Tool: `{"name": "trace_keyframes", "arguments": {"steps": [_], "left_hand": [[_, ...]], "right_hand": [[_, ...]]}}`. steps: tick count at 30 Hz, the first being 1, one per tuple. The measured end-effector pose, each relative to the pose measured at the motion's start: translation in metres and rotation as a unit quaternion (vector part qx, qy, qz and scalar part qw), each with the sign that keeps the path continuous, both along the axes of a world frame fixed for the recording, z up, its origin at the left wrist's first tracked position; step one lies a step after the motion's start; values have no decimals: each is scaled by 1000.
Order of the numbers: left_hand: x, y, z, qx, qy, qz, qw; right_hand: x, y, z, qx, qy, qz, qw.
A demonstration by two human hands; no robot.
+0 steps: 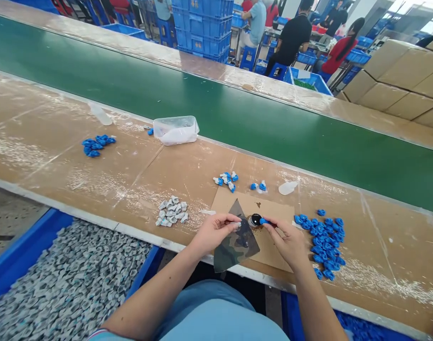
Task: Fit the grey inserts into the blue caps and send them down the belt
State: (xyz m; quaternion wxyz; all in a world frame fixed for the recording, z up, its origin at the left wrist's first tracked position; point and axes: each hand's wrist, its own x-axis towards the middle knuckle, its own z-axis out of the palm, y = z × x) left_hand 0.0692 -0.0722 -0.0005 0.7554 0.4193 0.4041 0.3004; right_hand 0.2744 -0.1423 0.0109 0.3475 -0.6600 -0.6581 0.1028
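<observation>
My left hand [214, 232] pinches a small pale grey plastic piece [238, 226] above a dark camouflage-pattern cloth [234, 251]. Between thumb and fingers of my right hand [289, 239] is a small blue plastic piece [263, 221]. It is at the right rim of a small jar [252, 221] of dark liquid; whether it touches the rim I cannot tell. Cloth and jar lie on a cardboard sheet [273, 253]. Loose blue pieces [321, 244] are spread to the right, and a pile of grey pieces [171, 211] sits to the left.
Blue-and-white joined pieces [226, 180] and a white squeeze bottle [288, 188] lie beyond the cardboard. A clear plastic box [176, 130] stands near the green conveyor belt [216, 104]. A blue bin [31, 246] of grey pieces is at lower left. Several people sit across the belt.
</observation>
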Motion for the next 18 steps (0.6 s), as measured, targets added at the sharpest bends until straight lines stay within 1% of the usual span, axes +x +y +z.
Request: {"name": "trace_keyframes", "arguments": {"steps": [5,9,13,16,18], "left_hand": [[5,-6,-6,-4,-2,-6,1000],[6,-9,-10,3,11,-15,1000],[9,-10,-14,13,-3,2,1000],[11,-12,-17,28,-9,18,999],[12,-13,-19,34,-8,17,999]], "right_hand": [[-2,1,-6,-1,22,-21,1000],[-1,0,-9,0,30,-18,999],[0,-1,-8,-6,29,-19,999],[1,-4,-8,-16,35,-34,999],[1,-6,-9,-25,47,-48,997]]}}
